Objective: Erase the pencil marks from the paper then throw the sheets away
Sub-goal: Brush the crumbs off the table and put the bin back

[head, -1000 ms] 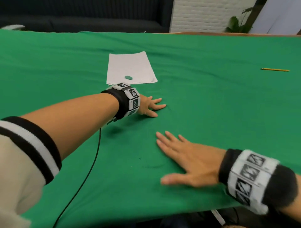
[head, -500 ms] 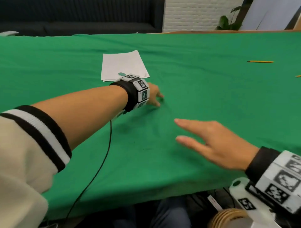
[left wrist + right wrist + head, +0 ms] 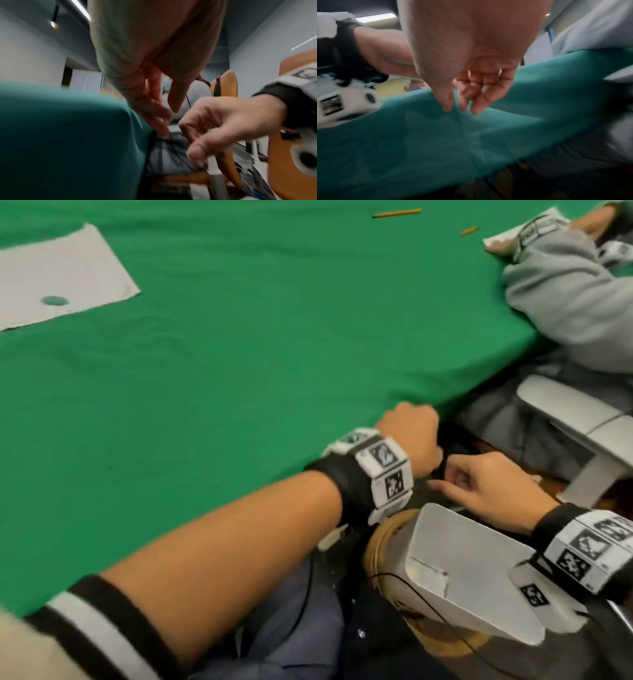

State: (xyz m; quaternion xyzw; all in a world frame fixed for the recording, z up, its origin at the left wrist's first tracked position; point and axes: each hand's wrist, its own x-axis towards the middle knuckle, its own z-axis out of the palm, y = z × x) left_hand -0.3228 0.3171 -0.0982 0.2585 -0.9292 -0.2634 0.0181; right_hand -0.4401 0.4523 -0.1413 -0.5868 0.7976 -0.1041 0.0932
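A white sheet of paper (image 3: 61,268) lies at the far left of the green table (image 3: 274,344), with a small green eraser (image 3: 54,300) on it. Both hands are far from it, at the table's near edge. My left hand (image 3: 409,440) reaches over the edge, its fingers (image 3: 154,119) fairly straight and pointing down, the tips touching something dark below the cloth. My right hand (image 3: 479,484) hovers just beside it with loosely curled fingers (image 3: 476,106) over the cloth's edge. Nothing shows between them.
Two pencils (image 3: 397,213) (image 3: 469,231) lie at the far side. Another person's grey sleeve (image 3: 565,282) rests on the table's right corner. Below the edge are a white box (image 3: 472,570), a brown round basket (image 3: 380,542) and a pale chair (image 3: 565,409).
Both hands have left the tabletop and come together at its near right edge. The head has turned right and down, so the paper now sits at the far left.
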